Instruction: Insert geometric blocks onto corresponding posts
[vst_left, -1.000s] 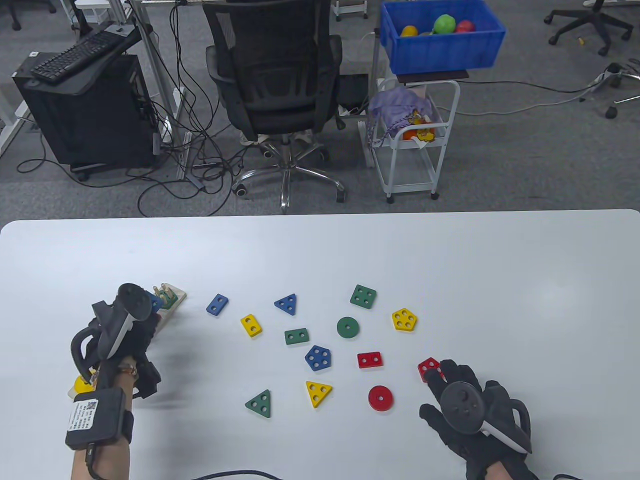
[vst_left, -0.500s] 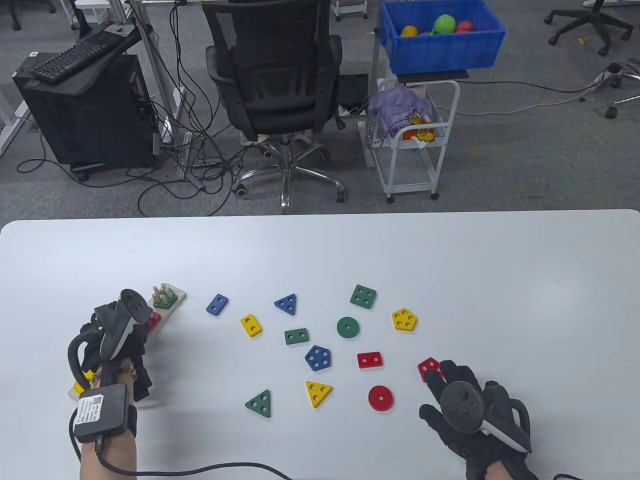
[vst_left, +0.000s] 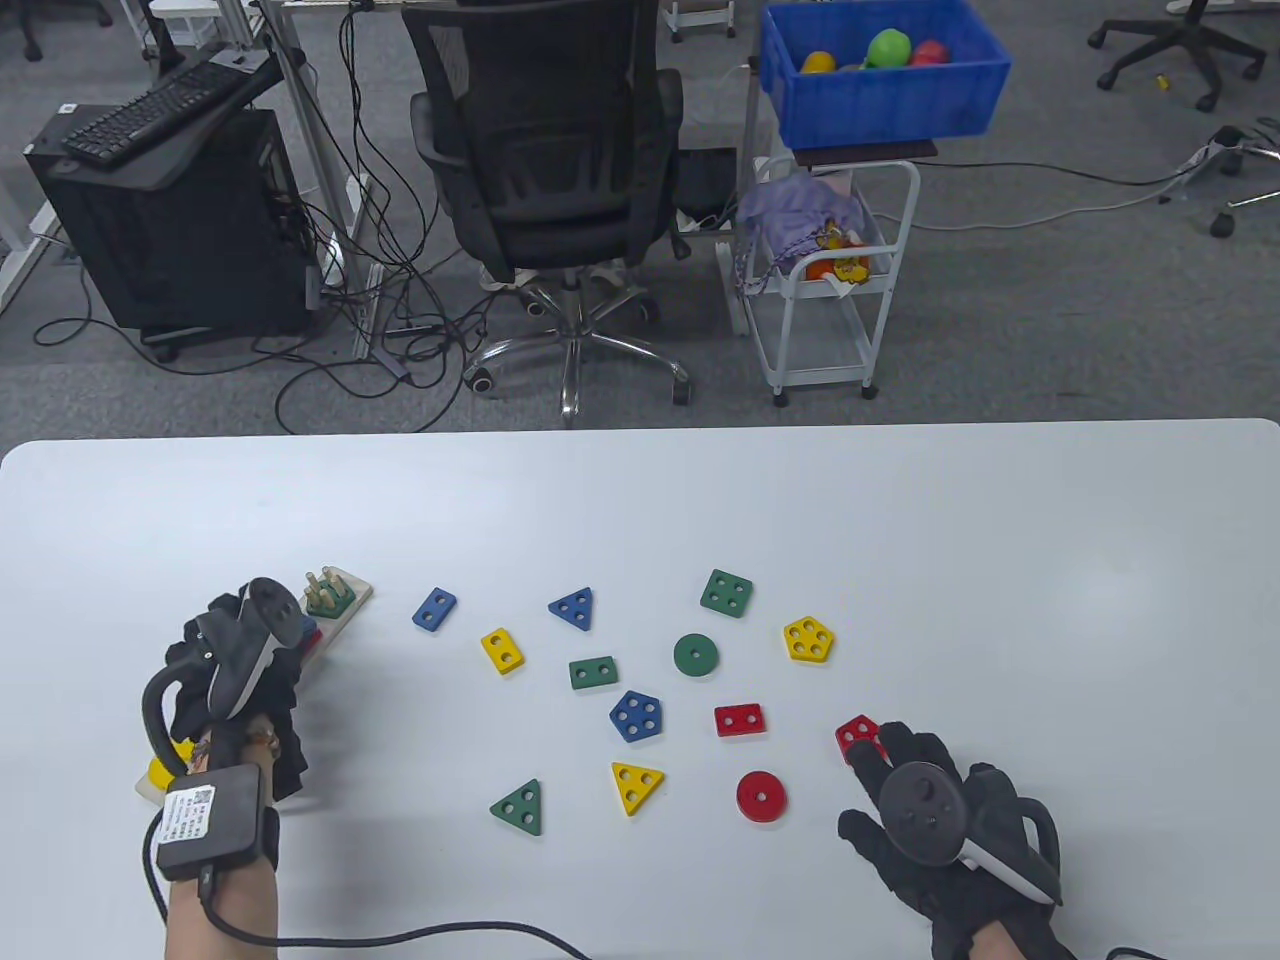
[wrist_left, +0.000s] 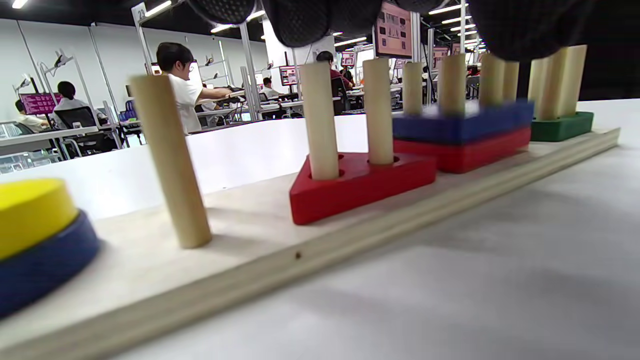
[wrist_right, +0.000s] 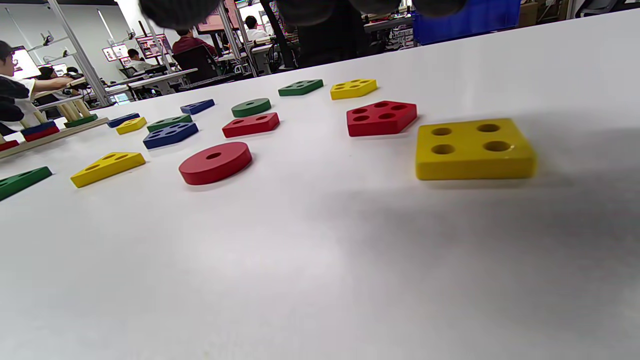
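Left hand (vst_left: 235, 670): fingers (wrist_left: 305, 20) poised above post board (wrist_left: 350, 235), blue square block (wrist_left: 460, 125) seated beneath; grasp cannot be told. Right hand (vst_left: 935, 810): fingers spread flat on desk (vst_left: 900, 560), yellow square block (wrist_right: 472, 149) kept ahead.

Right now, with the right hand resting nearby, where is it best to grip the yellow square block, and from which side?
The yellow square block lies flat on the table, under the right hand, with clear space around it. Probably best to come from above and pinch two opposite side edges with thumb and fingers, since its four holes face up and its low, straight sides are free.
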